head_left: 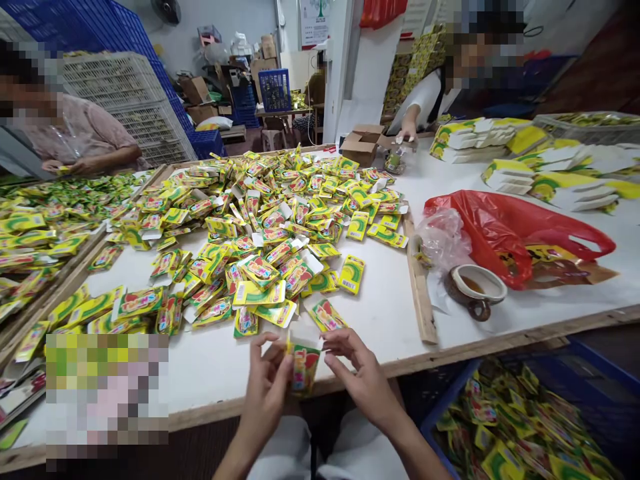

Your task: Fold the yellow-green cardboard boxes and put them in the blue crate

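My left hand (270,380) grips a small yellow-and-green carton (304,367) between thumb and fingers, just over the table's front edge. The carton stands upright, with a pale flap raised at its top. Close by its upper right side is my right hand (363,380), fingers bent and the thumb apart from them; whether a fingertip touches the flap I cannot tell. Beyond my hands lies one carton (326,315) on the white tabletop, in front of a large loose heap of similar cartons (260,270), some with white flaps open.
Wooden strips (420,293) divide the table. To the right are a mug (477,290) of brown liquid, a red plastic bag (505,227) and stacks of flat cartons (565,180). A blue crate (585,380) of packets stands below. Co-workers sit at left and far right.
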{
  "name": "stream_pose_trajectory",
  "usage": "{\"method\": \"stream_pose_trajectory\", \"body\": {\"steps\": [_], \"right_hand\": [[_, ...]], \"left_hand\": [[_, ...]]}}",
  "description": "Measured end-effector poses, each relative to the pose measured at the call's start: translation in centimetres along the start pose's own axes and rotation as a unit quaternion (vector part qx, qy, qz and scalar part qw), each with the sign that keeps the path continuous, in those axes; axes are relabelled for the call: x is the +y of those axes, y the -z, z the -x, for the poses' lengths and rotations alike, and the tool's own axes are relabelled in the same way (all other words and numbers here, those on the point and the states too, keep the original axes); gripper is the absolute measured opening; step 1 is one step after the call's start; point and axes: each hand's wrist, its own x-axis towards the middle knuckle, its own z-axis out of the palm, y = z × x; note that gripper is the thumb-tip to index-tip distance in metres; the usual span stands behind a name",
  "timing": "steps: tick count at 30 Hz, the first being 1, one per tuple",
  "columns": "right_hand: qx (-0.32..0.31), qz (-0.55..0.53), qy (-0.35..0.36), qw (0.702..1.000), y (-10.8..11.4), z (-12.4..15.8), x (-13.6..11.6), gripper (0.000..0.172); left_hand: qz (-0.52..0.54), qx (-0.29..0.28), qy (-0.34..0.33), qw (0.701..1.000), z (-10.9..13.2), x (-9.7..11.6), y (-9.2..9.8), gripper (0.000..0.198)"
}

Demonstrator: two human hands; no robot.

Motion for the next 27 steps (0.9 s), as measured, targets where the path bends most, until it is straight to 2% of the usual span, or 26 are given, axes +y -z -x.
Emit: {"method": "stream_pose_trajectory", "body": {"steps": [3,6,10,13,17,21,24,27], "right_hand": [[0.040,-0.027,0.021,0.999,-0.3,-0.7,1.6,0.014],[0.050,-0.016,0.032,0.998,0.5,-1.4,2.3,0.017],[0.040,-0.002,0.035,0.999,0.7,-2.2,2.4,0.019],[0.013,0.026,0.035,0.999,0.5,-2.4,2.4,0.021],[-0.018,0.051,0.041,0.998,0.2,-2.7,2.1,0.017],[0.003,0.070,0.069,0.995,-0.4,-3.2,2.0,0.015],[0.043,0.051,0.057,0.996,-0.8,-3.3,2.0,0.018],[0.025,0.058,0.072,0.995,-0.9,-3.1,1.6,0.017]], "left_hand": [[0.030,-0.012,-0.010,0.999,-0.8,-1.7,-2.4,0.034],[0.012,-0.028,-0.033,0.999,-1.7,-2.6,-3.1,0.038],[-0.008,-0.049,-0.060,0.997,-2.4,-2.7,-2.7,0.039],[-0.026,-0.056,-0.053,0.997,-2.5,-2.8,-2.0,0.039],[-0.063,-0.057,-0.051,0.995,-2.5,-3.0,-1.3,0.028],[-0.121,-0.027,-0.093,0.988,-2.8,-3.0,-1.1,0.018],[-0.102,-0.002,-0.107,0.989,-2.8,-3.0,-1.2,0.020],[-0.096,-0.006,-0.119,0.988,-2.7,-2.8,-1.2,0.022]]}}
